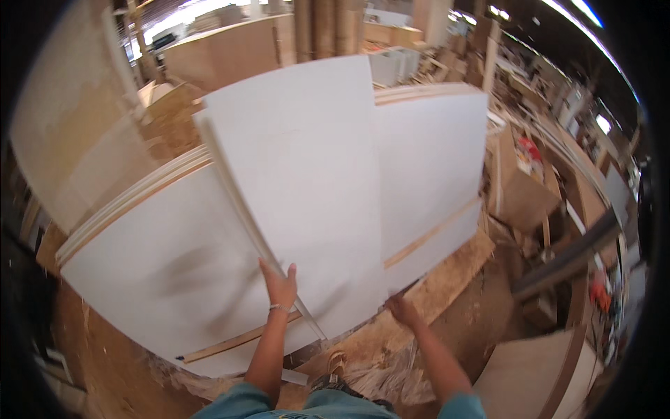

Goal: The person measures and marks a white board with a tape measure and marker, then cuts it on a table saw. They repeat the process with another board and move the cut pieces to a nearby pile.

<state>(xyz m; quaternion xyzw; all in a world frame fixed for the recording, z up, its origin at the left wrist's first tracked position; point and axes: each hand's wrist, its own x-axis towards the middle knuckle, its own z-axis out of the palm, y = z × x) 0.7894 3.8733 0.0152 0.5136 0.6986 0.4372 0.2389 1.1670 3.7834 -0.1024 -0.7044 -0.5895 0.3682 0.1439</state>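
A tall white panel (300, 167) stands tilted in front of me, its left edge showing its thickness. My left hand (280, 288) grips that edge low down, thumb on the white face and fingers round the side. At the lower right, my right hand (401, 309) is closed round the panel's other edge, its fingertips partly hidden. Behind and to the left leans a stack of white panels (146, 258) with a wooden strip (237, 341) across the lower part of its front. Another stack of white panels (433, 153) stands behind to the right, also with a strip.
Under the panels lies a wooden board (447, 269) on the brown floor. A brown box (520, 185) and scattered timber offcuts crowd the right side. A dark beam (569, 255) slants nearby, above a pale board (527, 377). A large beige sheet (70, 119) stands at the left.
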